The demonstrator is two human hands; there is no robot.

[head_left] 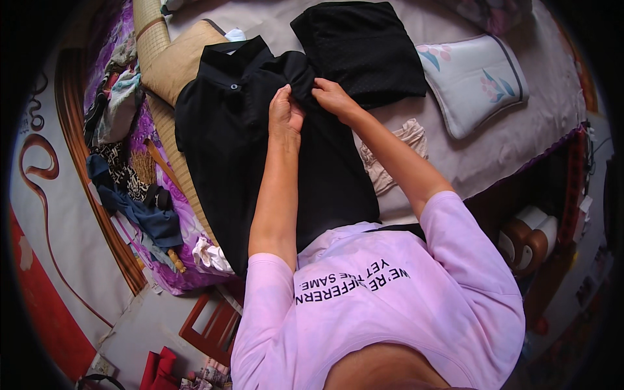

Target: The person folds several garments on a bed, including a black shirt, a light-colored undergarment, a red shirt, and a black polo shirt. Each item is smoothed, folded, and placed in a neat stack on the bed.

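From afar I watched a pale-covered bed. Over its left part lay a black collared shirt; right of its collar, a folded black cloth. I saw a flowered pillow farther right, a crumpled beige cloth nearer, and, far left, a tan cushion by a woven mat.

Quantities are: two bare hands (left hand, right hand); one black collared fabric shirt; one folded black textured cloth; two pillows (tan fabric pillow, white floral pillow); one crumpled beige cloth.
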